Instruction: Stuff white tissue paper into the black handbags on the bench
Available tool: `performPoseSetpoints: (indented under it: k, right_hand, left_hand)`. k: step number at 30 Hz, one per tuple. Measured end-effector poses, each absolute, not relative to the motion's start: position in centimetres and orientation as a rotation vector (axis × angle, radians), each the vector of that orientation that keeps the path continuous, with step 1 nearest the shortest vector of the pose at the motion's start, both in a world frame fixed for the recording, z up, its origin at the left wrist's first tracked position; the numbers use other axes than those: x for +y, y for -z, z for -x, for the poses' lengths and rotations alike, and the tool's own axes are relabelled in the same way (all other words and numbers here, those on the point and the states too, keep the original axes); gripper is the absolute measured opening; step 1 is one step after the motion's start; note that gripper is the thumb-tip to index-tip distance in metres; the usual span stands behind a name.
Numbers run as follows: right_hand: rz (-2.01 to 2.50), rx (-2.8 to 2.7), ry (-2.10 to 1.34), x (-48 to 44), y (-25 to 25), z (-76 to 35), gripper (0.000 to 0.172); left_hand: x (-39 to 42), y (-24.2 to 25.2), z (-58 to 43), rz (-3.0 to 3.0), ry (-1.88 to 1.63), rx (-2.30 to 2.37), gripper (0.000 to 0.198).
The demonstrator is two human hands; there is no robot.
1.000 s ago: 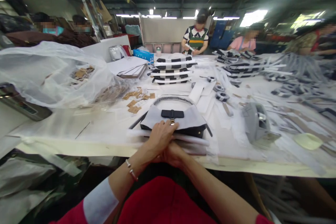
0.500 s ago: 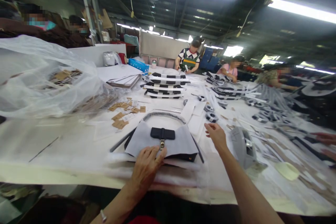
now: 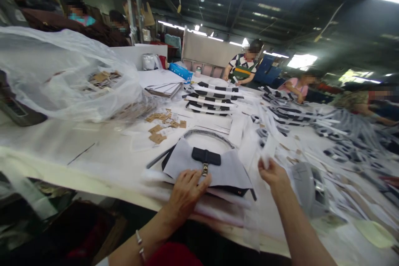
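Note:
A black handbag [image 3: 246, 191] lies on the worktable under a pale grey wrapping sheet [image 3: 183, 158]. Its black tab [image 3: 206, 156] and gold clasp [image 3: 205, 169] show on top, and its wrapped handle [image 3: 212, 135] arches toward the far side. My left hand [image 3: 190, 189] rests on the near part of the bag with fingers stretched out, the tips just beside the clasp. To the right of the bag, my right hand [image 3: 272, 172] is closed, pinching a thin white strip [image 3: 268, 147] that stands up from the fingers.
Brown tags [image 3: 157, 138] lie scattered beyond the bag. A big clear plastic bag [image 3: 68, 95] fills the left. Black-and-white wrapped stacks [image 3: 210, 102] stand farther back. A grey tape dispenser [image 3: 307, 187] sits right of my hand. Co-workers [image 3: 245, 66] are across the table.
My right hand has closed on a white strip, where before it was near the white pieces with nothing visible in it. The view has turned left. My left hand stays on the handbag.

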State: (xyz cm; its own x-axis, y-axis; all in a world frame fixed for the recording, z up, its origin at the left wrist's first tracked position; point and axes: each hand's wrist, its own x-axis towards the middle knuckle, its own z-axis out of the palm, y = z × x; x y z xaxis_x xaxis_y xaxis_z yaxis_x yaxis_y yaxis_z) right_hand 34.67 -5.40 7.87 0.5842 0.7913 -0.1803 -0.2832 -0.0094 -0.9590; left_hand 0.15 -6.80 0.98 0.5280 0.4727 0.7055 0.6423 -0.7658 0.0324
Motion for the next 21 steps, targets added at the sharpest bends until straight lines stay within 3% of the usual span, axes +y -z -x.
performPoseSetpoints:
  k: [3, 8, 12, 21]
  right_hand:
    - [1.161, -0.541, -1.056, -6.9, -11.0, -33.5, 0.010]
    - [1.497, -1.081, -1.203, -6.0, -13.8, -27.6, 0.039]
    - [1.734, -1.580, -1.220, -3.8, -12.7, -24.6, 0.038]
    - [1.675, -1.769, -1.341, -2.8, -10.6, -26.4, 0.041]
  left_hand:
    - [-7.0, -1.2, 0.0, 2.607, 0.983, -0.974, 0.036]
    - [-7.1, -1.3, 0.2, 2.649, 0.919, -0.979, 0.036]
    - [-7.3, -1.1, 0.2, 2.682, 0.910, -0.979, 0.043]
    - [-7.0, -0.6, 0.4, 2.722, 0.994, -1.023, 0.068]
